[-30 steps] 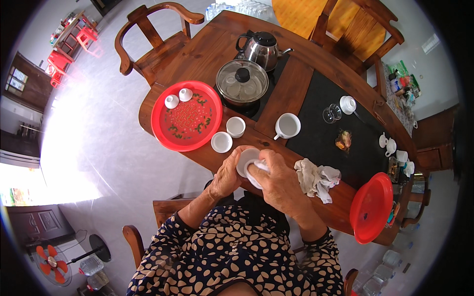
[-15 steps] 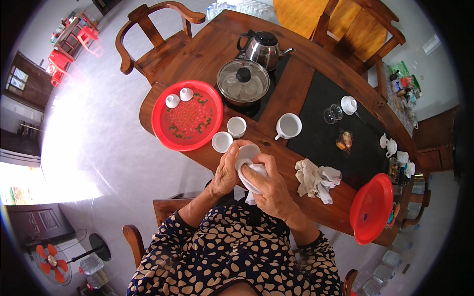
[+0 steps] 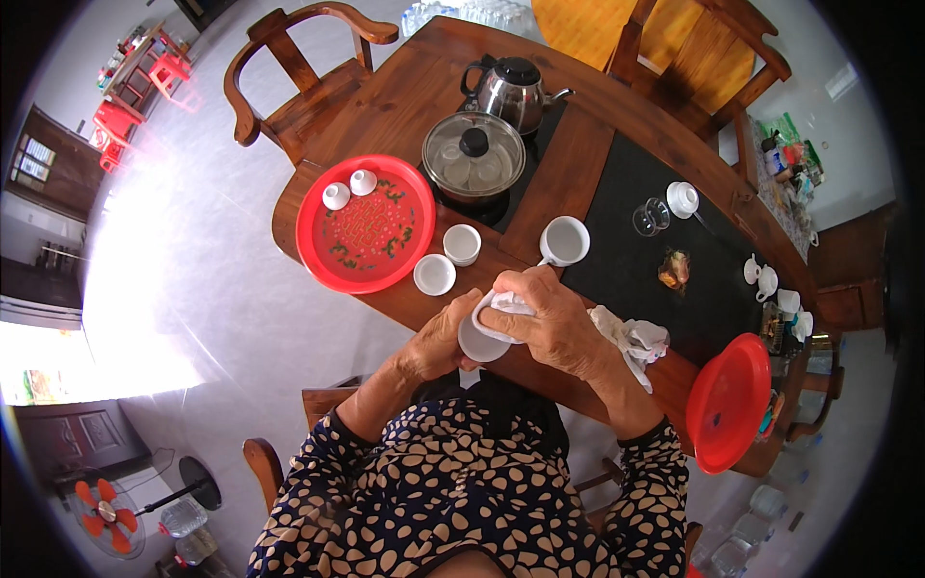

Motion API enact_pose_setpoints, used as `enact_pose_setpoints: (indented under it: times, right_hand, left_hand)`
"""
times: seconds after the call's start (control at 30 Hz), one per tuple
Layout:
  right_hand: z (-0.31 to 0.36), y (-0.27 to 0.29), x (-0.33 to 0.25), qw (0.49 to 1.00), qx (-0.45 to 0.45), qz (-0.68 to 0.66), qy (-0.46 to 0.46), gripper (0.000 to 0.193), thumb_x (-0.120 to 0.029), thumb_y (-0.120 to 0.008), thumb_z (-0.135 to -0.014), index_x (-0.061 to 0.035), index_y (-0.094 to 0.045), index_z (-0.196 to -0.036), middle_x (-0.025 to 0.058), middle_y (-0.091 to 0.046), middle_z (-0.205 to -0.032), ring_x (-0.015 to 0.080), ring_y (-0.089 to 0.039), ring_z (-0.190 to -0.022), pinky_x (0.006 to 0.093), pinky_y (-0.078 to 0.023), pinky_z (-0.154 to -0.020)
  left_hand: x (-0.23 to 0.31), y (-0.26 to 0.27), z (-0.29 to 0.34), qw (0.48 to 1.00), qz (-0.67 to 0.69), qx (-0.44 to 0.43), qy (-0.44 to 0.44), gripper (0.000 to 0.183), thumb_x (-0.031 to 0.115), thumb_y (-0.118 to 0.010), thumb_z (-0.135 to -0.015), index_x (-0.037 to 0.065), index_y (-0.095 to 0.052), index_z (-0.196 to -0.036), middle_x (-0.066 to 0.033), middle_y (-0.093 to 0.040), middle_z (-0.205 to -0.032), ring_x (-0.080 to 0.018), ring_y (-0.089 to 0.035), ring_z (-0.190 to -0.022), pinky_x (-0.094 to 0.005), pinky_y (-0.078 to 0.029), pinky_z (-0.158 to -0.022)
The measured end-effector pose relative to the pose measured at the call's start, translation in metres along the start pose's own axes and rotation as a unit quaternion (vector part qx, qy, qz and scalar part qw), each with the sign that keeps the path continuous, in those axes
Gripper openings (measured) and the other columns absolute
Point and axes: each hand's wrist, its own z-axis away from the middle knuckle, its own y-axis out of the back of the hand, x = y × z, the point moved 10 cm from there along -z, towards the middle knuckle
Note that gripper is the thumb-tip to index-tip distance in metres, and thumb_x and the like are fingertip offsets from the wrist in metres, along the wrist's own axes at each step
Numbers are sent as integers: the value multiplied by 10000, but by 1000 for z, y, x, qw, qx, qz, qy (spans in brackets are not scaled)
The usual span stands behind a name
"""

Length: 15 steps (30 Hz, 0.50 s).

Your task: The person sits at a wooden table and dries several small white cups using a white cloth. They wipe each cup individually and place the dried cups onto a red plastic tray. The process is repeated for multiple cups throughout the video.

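Observation:
My left hand [image 3: 439, 337] is closed round a small white cup [image 3: 479, 344], held tilted above the table's near edge with its mouth showing. A white cloth [image 3: 509, 306] is bunched in my right hand [image 3: 554, 323], whose fingers press it against the cup's rim and inner side. Just beyond my left hand stand a low white cup [image 3: 435, 275] and a white stack of cups [image 3: 462, 245]. Past my right hand is a white mug [image 3: 565, 241] with a handle. Crumpled cloths [image 3: 636, 341] lie beside my right wrist, partly covered by it.
A red tray [image 3: 366, 226] at the left carries two small upturned cups. Behind are a glass-lidded pot [image 3: 473, 159] and a steel kettle [image 3: 513, 94]. A red basin [image 3: 728, 405] sits at the right edge. A lidded white cup [image 3: 682, 199] and glass piece [image 3: 650, 218] rest on the black inlay.
My right hand has swung up and over the cup with the cloth, now at its far rim. The cup has tipped and moved slightly nearer me, its mouth turned more into view.

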Motion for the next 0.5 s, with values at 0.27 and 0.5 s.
enact_pose_setpoints:
  times: [0.27, 0.5]
  right_hand:
    - [18, -14, -1, 993, -4, 37, -110, 344, -63, -696, -716, -117, -663, -1054, 84, -528, -1076, 267, -566, -902, 348, -532, -700]
    - [18, -17, -10, 984, 88, 30, -154, 407, -17, -748, -620, -80, -661, -1012, 104, -530, -1053, 271, -589, -894, 333, -537, -676]
  left_hand:
    - [26, 13, 5, 982, -90, 108, -125, 524, 512, -311, -979, 54, -506, -1141, -44, -581, -863, -114, -553, -697, -244, -455, -598]
    - [19, 8, -6, 973, 87, 86, -196, 504, 481, -267, -992, 53, -460, -1175, -75, -549, -1024, -159, -545, -960, -325, -458, -856]
